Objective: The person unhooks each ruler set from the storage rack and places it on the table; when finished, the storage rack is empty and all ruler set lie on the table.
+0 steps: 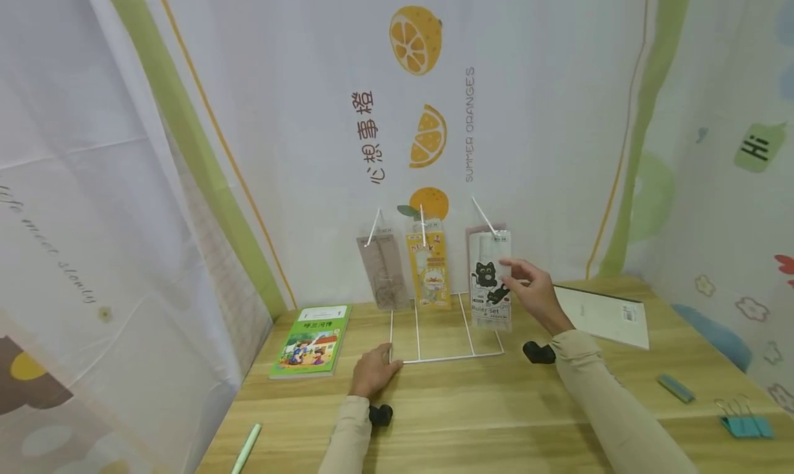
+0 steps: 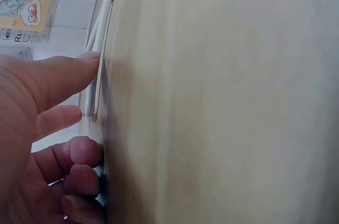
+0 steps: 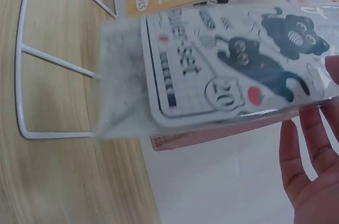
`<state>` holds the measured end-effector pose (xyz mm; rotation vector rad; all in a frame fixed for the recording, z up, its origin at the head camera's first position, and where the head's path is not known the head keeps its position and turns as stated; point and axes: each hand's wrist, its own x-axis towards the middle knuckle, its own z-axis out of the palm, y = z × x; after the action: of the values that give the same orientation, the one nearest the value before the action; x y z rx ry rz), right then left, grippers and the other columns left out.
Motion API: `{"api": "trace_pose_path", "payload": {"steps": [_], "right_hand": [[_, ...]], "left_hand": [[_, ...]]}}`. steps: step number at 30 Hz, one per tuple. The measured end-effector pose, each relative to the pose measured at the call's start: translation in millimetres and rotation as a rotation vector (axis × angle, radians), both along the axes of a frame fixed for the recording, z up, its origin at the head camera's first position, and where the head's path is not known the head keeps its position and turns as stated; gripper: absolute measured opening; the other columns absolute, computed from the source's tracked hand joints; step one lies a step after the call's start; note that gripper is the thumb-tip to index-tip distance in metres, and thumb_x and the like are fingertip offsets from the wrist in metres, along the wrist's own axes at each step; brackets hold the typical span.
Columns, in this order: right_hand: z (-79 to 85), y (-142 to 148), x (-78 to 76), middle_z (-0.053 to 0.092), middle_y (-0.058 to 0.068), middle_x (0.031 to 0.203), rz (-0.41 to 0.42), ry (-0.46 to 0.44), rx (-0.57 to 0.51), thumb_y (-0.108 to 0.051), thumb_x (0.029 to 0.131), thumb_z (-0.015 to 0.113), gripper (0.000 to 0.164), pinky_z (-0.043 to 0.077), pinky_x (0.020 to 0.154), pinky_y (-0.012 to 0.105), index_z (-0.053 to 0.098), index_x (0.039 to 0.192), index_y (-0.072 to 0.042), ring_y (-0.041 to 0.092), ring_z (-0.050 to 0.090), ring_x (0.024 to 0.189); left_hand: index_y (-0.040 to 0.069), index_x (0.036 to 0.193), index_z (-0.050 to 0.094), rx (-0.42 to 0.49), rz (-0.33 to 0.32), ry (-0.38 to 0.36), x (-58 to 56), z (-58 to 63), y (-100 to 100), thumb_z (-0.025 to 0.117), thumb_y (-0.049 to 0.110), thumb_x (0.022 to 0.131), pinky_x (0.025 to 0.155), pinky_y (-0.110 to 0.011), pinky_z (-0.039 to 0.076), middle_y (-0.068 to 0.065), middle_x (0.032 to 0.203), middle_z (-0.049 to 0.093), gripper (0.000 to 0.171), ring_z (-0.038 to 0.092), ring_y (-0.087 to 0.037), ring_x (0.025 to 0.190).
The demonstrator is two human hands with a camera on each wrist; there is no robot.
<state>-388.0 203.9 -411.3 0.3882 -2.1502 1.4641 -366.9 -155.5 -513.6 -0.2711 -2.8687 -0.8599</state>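
Note:
A white wire display rack [image 1: 446,357] stands on the wooden table with three hooks holding flat packets. My left hand [image 1: 374,372] grips its front left corner; in the left wrist view the thumb [image 2: 69,75] lies against the wire. On the right hook hangs a clear ruler-set packet [image 1: 490,298] with black cats, in front of a pinkish packet [image 3: 185,140]. My right hand [image 1: 535,291] pinches the ruler-set packet's right edge, some fingers behind it. A yellow packet [image 1: 428,271] hangs on the middle hook, a greyish translucent one [image 1: 383,271] on the left.
A green picture book [image 1: 313,342] lies left of the rack, and a pale green pen [image 1: 247,448] nearer the front. To the right are a pale notebook [image 1: 604,317], a small grey-green bar [image 1: 676,388] and teal binder clips [image 1: 746,426]. A printed curtain [image 1: 527,116] backs the table.

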Motion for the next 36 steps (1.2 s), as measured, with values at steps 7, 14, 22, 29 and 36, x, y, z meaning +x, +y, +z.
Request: {"api": "trace_pose_path", "payload": {"steps": [7,14,22,29,36], "right_hand": [[-2.7,3.2,12.0,0.068,0.024,0.098,0.012,0.069,-0.013,-0.003,0.096,0.067,0.03,0.048,0.075,0.013,0.065,0.125,0.004,-0.002,0.06,0.086],[-5.6,7.8,29.5,0.066,0.02,0.096,0.011,0.058,0.008,-0.005,0.095,0.068,0.03,0.049,0.072,0.017,0.066,0.125,0.001,0.005,0.061,0.082],[7.6,13.4,52.4,0.067,0.015,0.093,0.023,0.012,0.064,-0.01,0.096,0.069,0.03,0.052,0.067,0.026,0.066,0.125,-0.002,0.012,0.062,0.077],[19.1,16.5,66.8,0.063,0.013,0.094,0.034,0.009,0.034,-0.008,0.095,0.069,0.032,0.051,0.063,0.027,0.065,0.126,0.0,0.012,0.059,0.076],[25.4,21.7,85.1,0.061,0.009,0.09,0.021,0.07,0.019,-0.003,0.092,0.072,0.034,0.049,0.063,0.021,0.066,0.126,0.001,0.009,0.059,0.073]], "left_hand": [[0.0,0.129,0.063,0.0,-0.005,0.006,0.2,0.5,-0.9,0.074,0.03,0.09,0.086,-0.058,0.052,-0.027,0.117,0.069,0.051,0.066,-0.047,0.104],[0.0,0.129,0.064,-0.013,0.001,0.006,2.1,-0.9,-2.1,0.074,0.031,0.09,0.084,-0.057,0.053,-0.025,0.115,0.07,0.051,0.068,-0.045,0.102],[-0.001,0.13,0.063,-0.02,-0.015,0.018,2.3,0.5,0.1,0.073,0.031,0.091,0.086,-0.057,0.052,-0.026,0.115,0.07,0.051,0.067,-0.047,0.103],[-0.001,0.13,0.063,-0.015,-0.019,0.018,3.3,3.1,0.6,0.074,0.03,0.091,0.086,-0.057,0.053,-0.026,0.116,0.07,0.05,0.067,-0.046,0.103],[-0.002,0.13,0.062,-0.01,-0.019,0.011,4.0,4.8,2.1,0.073,0.029,0.092,0.089,-0.059,0.051,-0.027,0.118,0.069,0.05,0.065,-0.048,0.106]]}}
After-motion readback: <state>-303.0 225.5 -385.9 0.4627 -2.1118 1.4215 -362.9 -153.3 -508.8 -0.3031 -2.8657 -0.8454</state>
